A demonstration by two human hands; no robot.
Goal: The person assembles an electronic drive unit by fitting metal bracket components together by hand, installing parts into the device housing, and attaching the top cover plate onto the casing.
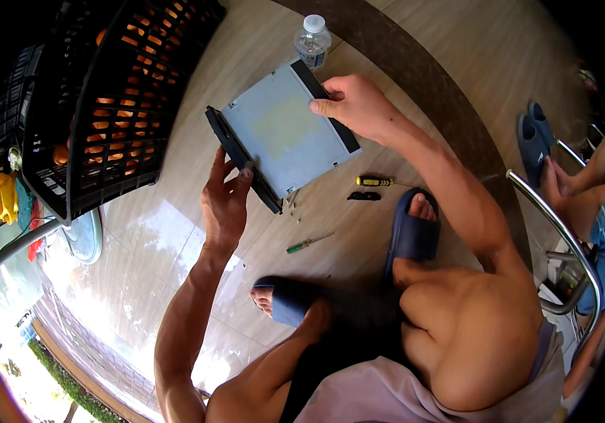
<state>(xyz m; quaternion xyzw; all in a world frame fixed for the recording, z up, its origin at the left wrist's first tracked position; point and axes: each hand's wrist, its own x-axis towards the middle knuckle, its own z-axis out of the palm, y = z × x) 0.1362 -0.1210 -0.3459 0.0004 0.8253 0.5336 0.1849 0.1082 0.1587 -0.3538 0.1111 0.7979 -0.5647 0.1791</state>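
Observation:
A flat grey optical disc drive, with a yellowish patch on its face, is held tilted in front of me above the floor. Along its left side runs a black front panel, which the fingers and thumb of my left hand grip. My right hand pinches the black strip on the opposite edge, thumb on top and fingers partly hidden behind. Below the drive lie a yellow-and-black screwdriver, a small black piece and a green-handled screwdriver. A few tiny bits are scattered close to the drive's lower corner.
A black plastic crate of orange items stands at the left. Beyond the drive is a clear bottle with a white cap. My slippered feet rest on the tiled floor. Another person's legs and a metal chair frame are at the right.

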